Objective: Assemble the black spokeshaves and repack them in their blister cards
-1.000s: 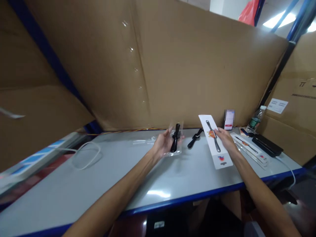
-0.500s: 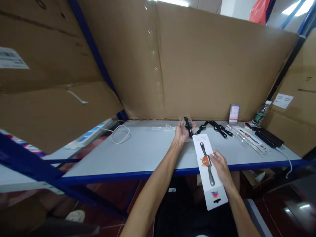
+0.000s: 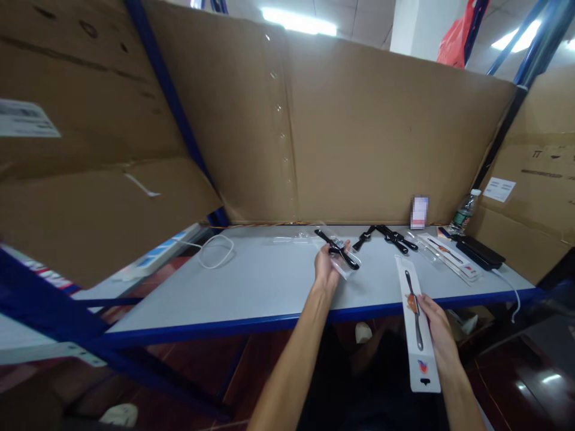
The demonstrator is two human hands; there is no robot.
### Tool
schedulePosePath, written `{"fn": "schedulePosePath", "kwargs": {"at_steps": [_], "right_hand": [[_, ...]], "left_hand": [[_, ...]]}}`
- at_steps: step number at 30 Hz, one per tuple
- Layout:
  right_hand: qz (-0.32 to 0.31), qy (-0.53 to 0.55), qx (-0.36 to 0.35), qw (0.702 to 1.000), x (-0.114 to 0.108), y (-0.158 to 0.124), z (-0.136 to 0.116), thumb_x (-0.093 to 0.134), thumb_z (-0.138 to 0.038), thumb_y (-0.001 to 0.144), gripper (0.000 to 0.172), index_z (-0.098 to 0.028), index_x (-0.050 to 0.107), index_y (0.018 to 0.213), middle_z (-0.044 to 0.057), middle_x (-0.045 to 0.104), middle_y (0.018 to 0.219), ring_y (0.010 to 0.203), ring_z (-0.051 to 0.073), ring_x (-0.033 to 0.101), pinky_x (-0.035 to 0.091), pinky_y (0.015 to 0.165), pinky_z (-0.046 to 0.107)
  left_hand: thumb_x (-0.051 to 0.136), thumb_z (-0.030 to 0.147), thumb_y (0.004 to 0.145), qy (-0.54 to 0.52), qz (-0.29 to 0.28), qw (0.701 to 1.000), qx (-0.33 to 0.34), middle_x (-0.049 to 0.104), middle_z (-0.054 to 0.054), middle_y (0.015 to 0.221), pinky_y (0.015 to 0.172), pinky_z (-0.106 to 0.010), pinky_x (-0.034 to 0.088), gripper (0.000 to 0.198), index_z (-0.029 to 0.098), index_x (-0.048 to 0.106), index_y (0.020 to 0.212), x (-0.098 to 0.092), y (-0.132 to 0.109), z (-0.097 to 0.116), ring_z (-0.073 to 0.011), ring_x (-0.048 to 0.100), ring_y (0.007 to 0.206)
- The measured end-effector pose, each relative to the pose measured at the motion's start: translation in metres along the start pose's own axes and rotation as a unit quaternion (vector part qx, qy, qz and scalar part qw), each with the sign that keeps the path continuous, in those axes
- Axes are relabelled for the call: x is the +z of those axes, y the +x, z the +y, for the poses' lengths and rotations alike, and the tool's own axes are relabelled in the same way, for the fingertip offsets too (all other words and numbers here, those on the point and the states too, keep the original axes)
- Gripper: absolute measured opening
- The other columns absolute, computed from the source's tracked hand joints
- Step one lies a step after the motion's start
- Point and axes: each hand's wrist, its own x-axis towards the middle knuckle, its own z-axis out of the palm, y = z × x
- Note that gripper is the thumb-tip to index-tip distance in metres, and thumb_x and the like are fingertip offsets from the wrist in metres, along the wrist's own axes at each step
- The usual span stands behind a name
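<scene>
My left hand [image 3: 327,263] is closed around a clear plastic blister shell with a black spokeshave [image 3: 336,248] in it, just above the table. The spokeshave lies diagonally across my fingers. In my right hand [image 3: 433,317], pinched along its right edge, is a long white backing card [image 3: 414,335] printed with a picture of a spokeshave. The card hangs over the table's front edge, its slotted end toward me. Behind and between my hands lie several loose black spokeshaves [image 3: 395,238], with a single one [image 3: 363,238] to their left.
More printed cards and clear shells [image 3: 449,254] lie at the right, beside a black case [image 3: 480,251] with a white cable. A bottle [image 3: 466,212] and a phone [image 3: 419,212] stand at the back. Cardboard walls [image 3: 381,131] enclose the table [image 3: 215,293]; a white cable loop [image 3: 215,251] lies left.
My right hand has carried the card rightward, away from the left hand. The spokeshave in my left hand has turned from near upright to diagonal. The view has shifted slightly.
</scene>
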Motion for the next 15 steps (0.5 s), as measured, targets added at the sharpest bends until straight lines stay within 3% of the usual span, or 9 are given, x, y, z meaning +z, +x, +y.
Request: {"fn": "schedulePosePath", "kwargs": {"at_steps": [2,5,8,11,15], "right_hand": [[-0.025,0.053,0.031,0.998,0.009,-0.010,-0.001,0.095,-0.039,0.059,0.044,-0.021,0.068,0.089,0.001,0.077,0.079,0.067,0.018,0.072,0.059,0.062,0.027],[-0.146,0.078,0.079,0.983,0.031,-0.031,-0.004,0.092,-0.042,0.067,0.039,-0.020,0.068,0.091,0.003,0.075,0.081,0.070,0.019,0.072,0.059,0.068,0.030],[-0.215,0.069,0.110,0.968,0.047,-0.050,-0.004,0.090,-0.043,0.071,0.037,-0.020,0.067,0.089,0.001,0.073,0.077,0.067,0.018,0.070,0.057,0.067,0.029],[-0.225,0.045,0.099,0.968,0.050,-0.057,-0.001,0.092,-0.044,0.068,0.039,-0.019,0.067,0.086,0.002,0.075,0.083,0.073,0.018,0.071,0.056,0.070,0.028],[-0.164,0.028,0.072,0.983,0.034,-0.043,-0.006,0.095,-0.045,0.062,0.043,-0.019,0.069,0.085,0.002,0.076,0.081,0.069,0.017,0.071,0.057,0.067,0.026]], "left_hand": [[0.042,0.010,0.097,-0.011,0.004,0.999,0.031,0.073,-0.013,0.091,0.081,-0.033,0.062,0.023,0.009,0.061,0.110,-0.011,-0.023,-0.007,-0.0213,0.075,0.083],[0.042,0.010,0.097,-0.019,0.013,0.998,0.062,0.074,-0.013,0.093,0.084,-0.035,0.061,0.020,0.012,0.060,0.106,-0.028,-0.063,-0.027,-0.0211,0.075,0.085],[0.053,0.012,0.094,-0.017,-0.001,0.991,0.130,0.073,-0.006,0.091,0.087,-0.037,0.059,0.014,0.019,0.057,0.105,-0.044,-0.101,-0.052,-0.0182,0.074,0.079],[0.064,0.014,0.089,0.024,0.001,0.988,0.153,0.070,0.001,0.088,0.086,-0.034,0.059,0.024,0.023,0.054,0.109,-0.057,-0.130,-0.073,-0.0159,0.073,0.077],[0.075,0.024,0.083,0.116,-0.042,0.987,0.105,0.072,-0.002,0.103,0.086,-0.035,0.059,0.045,0.026,0.051,0.122,-0.069,-0.153,-0.088,-0.0184,0.074,0.087]]}}
